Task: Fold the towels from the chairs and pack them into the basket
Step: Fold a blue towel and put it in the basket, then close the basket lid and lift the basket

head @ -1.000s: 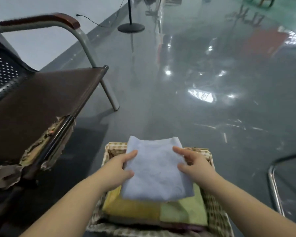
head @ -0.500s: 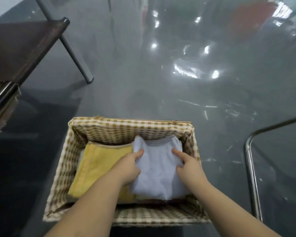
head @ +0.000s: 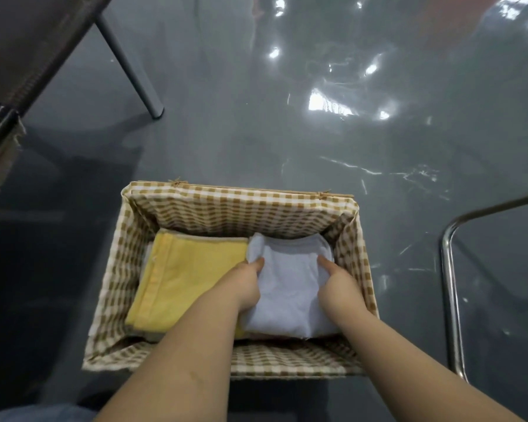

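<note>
You gripped the folded white towel (head: 290,287) with your left hand (head: 246,284) and right hand (head: 337,283) on its two sides, its long axis running away from you, in the basket (head: 238,208) at lower centre, right of the yellow towel (head: 183,275).

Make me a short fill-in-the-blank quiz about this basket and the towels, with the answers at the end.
1. The white towel lies in the basket to the ____ of the yellow towel.
2. The basket's lining has a ____ pattern.
3. The left hand and right hand both grip the ____ towel.
4. The basket stands on the ____.

Answers: right; checked; white; floor
</note>
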Action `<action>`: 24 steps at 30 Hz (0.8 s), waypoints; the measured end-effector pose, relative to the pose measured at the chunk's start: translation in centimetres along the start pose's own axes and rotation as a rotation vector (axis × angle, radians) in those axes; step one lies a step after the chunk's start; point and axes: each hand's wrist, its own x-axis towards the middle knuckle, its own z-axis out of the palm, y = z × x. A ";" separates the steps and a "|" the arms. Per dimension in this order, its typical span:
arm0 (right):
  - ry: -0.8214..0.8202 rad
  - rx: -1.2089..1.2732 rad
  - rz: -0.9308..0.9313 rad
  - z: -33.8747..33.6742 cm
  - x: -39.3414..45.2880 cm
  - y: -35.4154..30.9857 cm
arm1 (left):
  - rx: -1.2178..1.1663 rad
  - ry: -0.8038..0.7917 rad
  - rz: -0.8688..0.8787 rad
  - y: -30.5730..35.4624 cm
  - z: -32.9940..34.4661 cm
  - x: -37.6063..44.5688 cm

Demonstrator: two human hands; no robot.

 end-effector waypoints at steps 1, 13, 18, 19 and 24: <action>-0.013 -0.017 0.004 0.1 0.0 0.1 | -0.018 -0.008 -0.017 -0.1 0.0 0.1; 0.309 -0.044 -0.533 -3.8 -0.7 -5.8 | 0.051 0.595 0.151 0.5 -8.2 -2.5; 0.456 -0.149 -0.458 -6.8 3.2 -9.3 | 0.139 0.864 0.111 -2.4 -14.4 -4.1; 0.433 -0.195 -0.362 -7.1 4.2 -9.6 | 0.151 0.848 0.046 -3.2 -15.1 -4.1; 0.176 -0.206 0.019 -6.9 7.9 -8.9 | -0.141 0.578 -0.320 -6.6 -15.7 -2.8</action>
